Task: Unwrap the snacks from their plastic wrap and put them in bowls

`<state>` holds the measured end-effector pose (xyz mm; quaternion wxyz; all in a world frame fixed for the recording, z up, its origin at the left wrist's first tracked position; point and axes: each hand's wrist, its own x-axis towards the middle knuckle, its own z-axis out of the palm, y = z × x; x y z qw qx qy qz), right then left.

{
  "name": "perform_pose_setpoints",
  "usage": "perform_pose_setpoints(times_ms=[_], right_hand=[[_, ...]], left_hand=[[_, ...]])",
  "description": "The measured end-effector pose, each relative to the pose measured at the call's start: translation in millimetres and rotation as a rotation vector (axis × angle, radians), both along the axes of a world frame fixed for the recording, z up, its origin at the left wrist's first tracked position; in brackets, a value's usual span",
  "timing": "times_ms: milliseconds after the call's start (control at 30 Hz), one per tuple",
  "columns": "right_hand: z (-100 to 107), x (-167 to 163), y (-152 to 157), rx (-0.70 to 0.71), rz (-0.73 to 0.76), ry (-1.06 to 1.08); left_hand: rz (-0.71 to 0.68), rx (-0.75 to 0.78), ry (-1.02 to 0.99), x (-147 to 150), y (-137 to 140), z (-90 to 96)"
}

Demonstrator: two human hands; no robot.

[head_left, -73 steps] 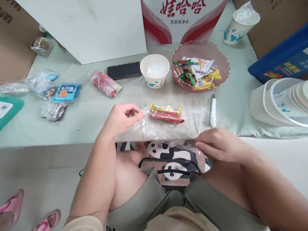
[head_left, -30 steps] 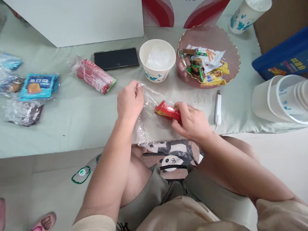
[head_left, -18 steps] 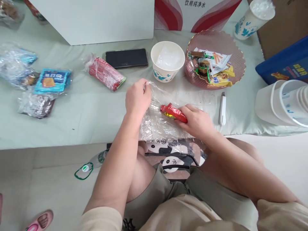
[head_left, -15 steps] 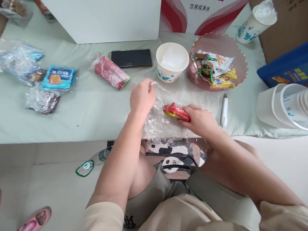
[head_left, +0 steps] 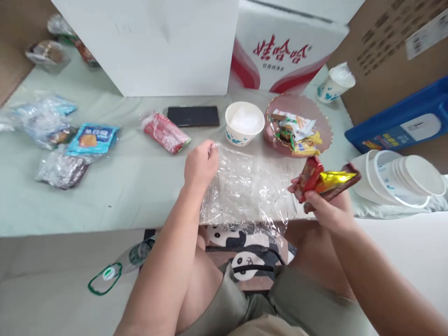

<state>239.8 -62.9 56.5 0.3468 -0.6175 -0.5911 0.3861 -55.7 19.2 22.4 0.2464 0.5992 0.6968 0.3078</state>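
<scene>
My left hand (head_left: 202,164) pinches the upper left corner of a clear plastic bag (head_left: 245,186), which lies spread on the table and hangs over its front edge. Raised to the right of the bag, my right hand (head_left: 327,210) grips several snack packets (head_left: 329,182) with red, yellow and dark brown wrappers. Just behind the packets stands a pink scalloped bowl (head_left: 327,135) holding several small wrapped snacks. A paper cup (head_left: 243,123) with something whitish inside is beyond the bag.
A phone (head_left: 193,115) and a red wrapped pack (head_left: 166,133) lie left of the cup. Bagged snacks (head_left: 93,139) are at the far left. White buckets (head_left: 367,170) with stacked cups stand at the right. A white box (head_left: 150,46) and a printed carton (head_left: 280,51) rise behind.
My right hand has lifted the snack packets off the bag and carried them to the right. My left hand still holds the bag's corner. The camera view has tilted up.
</scene>
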Motion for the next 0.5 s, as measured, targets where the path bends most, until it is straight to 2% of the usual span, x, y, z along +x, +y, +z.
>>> perform_pose_setpoints(times_ms=[67,133,200,267,333,400,500], right_hand=[[25.6,6.8,22.8,0.091,-0.108,-0.213],[50.3,14.4,63.3,0.239,-0.199,-0.570],[63.4,24.5,113.7,0.351,-0.128,-0.821],[63.8,35.8,161.2,0.326,-0.086,-0.954],[59.3,45.3,193.8,0.243,-0.023,-1.023],[55.2,50.7,203.4,0.251,0.011,-1.005],[44.9,49.3,169.5,0.400,0.056,-0.843]], left_hand=[[-0.023,-0.025,-0.023,2.7,1.1,1.9],[-0.047,0.002,-0.054,6.6,2.8,3.0],[-0.091,0.048,-0.098,10.9,4.6,3.6],[-0.160,0.063,-0.156,14.1,5.5,4.4],[-0.230,0.050,-0.205,15.4,5.1,5.8],[-0.282,0.034,-0.225,15.0,4.0,7.3],[-0.315,0.026,-0.243,12.3,2.8,7.6]])
